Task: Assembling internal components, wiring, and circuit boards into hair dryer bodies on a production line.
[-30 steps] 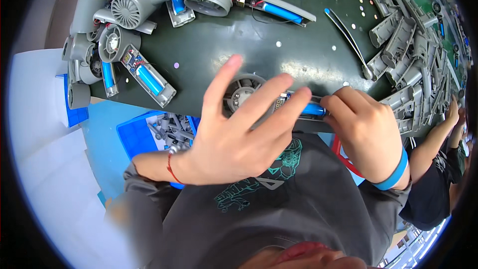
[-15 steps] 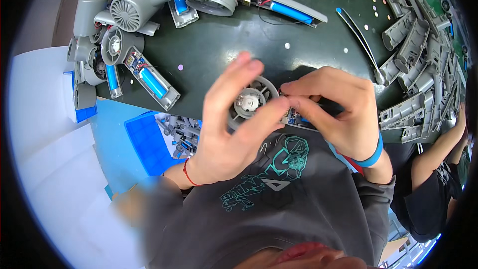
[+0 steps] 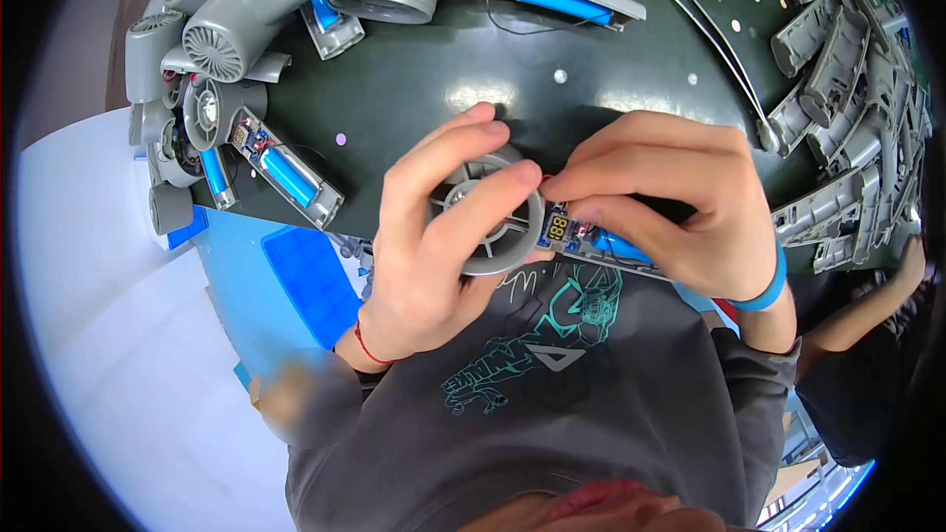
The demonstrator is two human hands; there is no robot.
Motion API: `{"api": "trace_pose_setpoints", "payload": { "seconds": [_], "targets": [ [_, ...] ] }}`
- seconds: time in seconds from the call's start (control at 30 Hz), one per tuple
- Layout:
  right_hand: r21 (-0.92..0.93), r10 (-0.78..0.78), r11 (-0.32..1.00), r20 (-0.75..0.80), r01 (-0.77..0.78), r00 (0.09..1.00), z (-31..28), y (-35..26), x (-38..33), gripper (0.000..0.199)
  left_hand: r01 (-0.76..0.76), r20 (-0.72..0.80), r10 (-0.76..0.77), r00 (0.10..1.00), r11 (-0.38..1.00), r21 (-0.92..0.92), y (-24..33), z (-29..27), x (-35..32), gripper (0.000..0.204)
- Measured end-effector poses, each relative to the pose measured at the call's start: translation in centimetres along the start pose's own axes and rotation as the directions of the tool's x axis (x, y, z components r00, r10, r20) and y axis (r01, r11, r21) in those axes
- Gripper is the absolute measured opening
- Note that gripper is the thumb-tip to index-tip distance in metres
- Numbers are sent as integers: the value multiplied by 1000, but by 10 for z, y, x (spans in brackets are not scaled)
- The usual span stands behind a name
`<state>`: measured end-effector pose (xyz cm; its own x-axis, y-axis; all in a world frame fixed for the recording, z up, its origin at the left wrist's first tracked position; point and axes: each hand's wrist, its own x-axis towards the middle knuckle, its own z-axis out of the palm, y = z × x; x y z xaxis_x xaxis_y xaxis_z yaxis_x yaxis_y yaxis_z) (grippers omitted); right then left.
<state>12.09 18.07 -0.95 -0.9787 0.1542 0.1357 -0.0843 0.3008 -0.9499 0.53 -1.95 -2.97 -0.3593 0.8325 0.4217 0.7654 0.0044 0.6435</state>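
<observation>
My left hand [image 3: 419,236] is wrapped round the round grey fan housing [image 3: 510,258] of a handheld fan, its index finger stretched across the ring. The opened handle runs to the right, where a circuit board with a small digit display [image 3: 558,227] and a blue battery [image 3: 621,247] are exposed. Right above the board, beside the ring, my right hand [image 3: 680,202] has thumb and forefinger closed in a pinch. A tiny reddish bit shows at its fingertips; what it pinches is too small to tell. Part of the battery lies hidden under the right hand.
Grey fan bodies [image 3: 222,39] crowd the table's left side, one opened handle with a blue battery [image 3: 289,175] nearest. Another opened fan handle [image 3: 562,2] lies at the back. Tweezers [image 3: 719,54] rest at right beside piled grey shell halves [image 3: 838,89]. Another person's arm [image 3: 867,305] is at far right.
My left hand has shifted slightly left and turned the fan housing, so its ring faces differently. The digit display and more of the battery now show. My right hand stays pinched near the board.
</observation>
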Motion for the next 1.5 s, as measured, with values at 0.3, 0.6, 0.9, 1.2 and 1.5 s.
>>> {"api": "trace_pose_setpoints", "payload": {
  "seconds": [0.3, 0.6, 0.9, 1.2, 1.5],
  "targets": [
    [-329, -241, 911, 62, 248, 969, -5, 6, 4, 19, -79, 60, 78, 995, 997, 11, -9, -3, 7, 66],
    [72, 38, 997, 28, -40, 999, 0, 11, 2, 11, -88, 69, 84, 994, 995, 49, -10, -5, 10, 62],
    [-148, -90, 985, -26, 85, 996, 6, 4, -6, 15, -47, 88, 42, 995, 997, 54, -5, -10, 9, 60],
    [-122, -23, 992, 25, 25, 999, 7, -3, -22, 27, 12, 128, -23, 992, 996, 90, 0, -15, 8, 59],
    [-335, -198, 913, 135, 233, 971, 0, 3, -11, 33, 89, 142, -96, 985, 994, 59, 4, -16, 14, 57]
  ]
}}
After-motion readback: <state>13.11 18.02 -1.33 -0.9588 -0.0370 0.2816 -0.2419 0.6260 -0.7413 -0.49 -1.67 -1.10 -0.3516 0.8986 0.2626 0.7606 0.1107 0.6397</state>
